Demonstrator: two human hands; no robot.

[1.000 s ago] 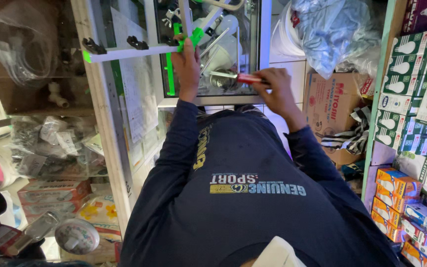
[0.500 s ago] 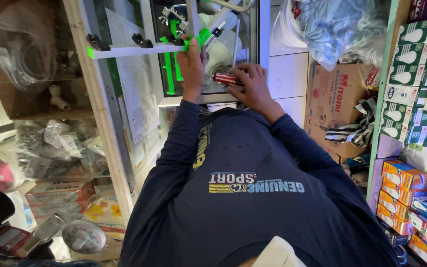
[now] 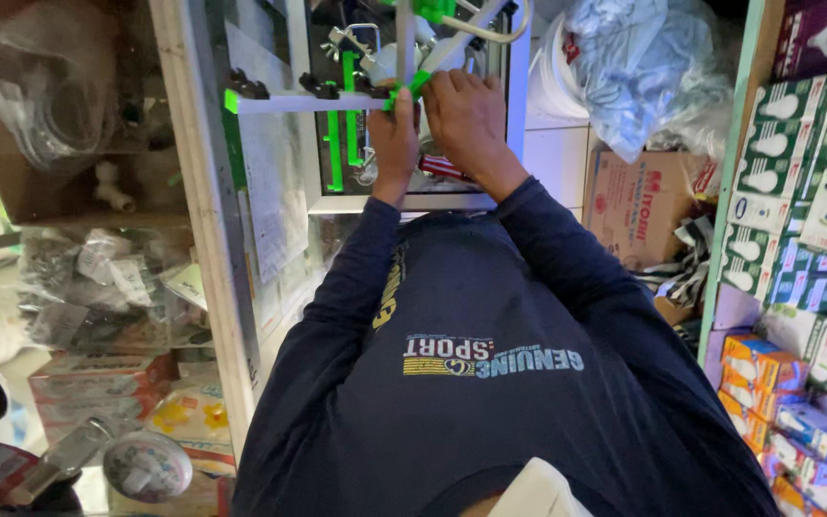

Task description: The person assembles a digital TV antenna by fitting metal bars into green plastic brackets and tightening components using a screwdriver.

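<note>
Your right hand [image 3: 466,120] has moved up beside your left hand [image 3: 394,134], both now pinching the green clip [image 3: 404,91] on the white bar [image 3: 308,102]; the red-handled tool [image 3: 447,168] lies under your right wrist.

The right hand [image 3: 466,120] hides the red-handled tool [image 3: 444,168]; the top edge crops the white frame [image 3: 404,48].

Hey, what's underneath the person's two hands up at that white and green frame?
Under the right hand a red-striped object pokes out. The left hand grips the white bar by a green clip. Whatever lies beneath the palms is covered.
</note>
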